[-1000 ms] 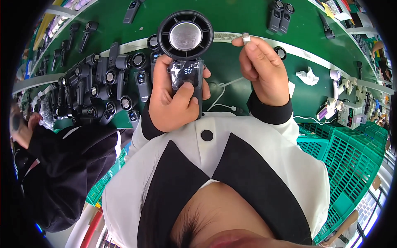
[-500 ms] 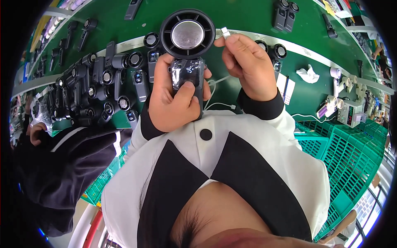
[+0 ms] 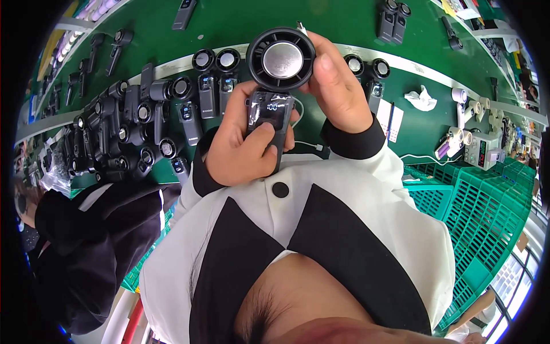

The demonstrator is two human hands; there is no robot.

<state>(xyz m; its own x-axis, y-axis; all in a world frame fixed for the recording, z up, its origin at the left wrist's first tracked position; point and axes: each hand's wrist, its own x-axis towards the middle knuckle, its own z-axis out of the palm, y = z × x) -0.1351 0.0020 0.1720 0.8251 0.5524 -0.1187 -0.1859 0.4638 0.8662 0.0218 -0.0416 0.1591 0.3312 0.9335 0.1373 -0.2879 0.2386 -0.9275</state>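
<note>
Fan (image 3: 282, 64) (lit) in left hand (image 3: 245, 150)

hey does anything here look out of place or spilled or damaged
A crumpled white scrap lies loose on the green table, right of the right hand; it looks like litter. The dark fans at left are heaped untidily, at mixed angles. No spill shows, and the handheld fan in the left hand has no obvious damage.
</note>
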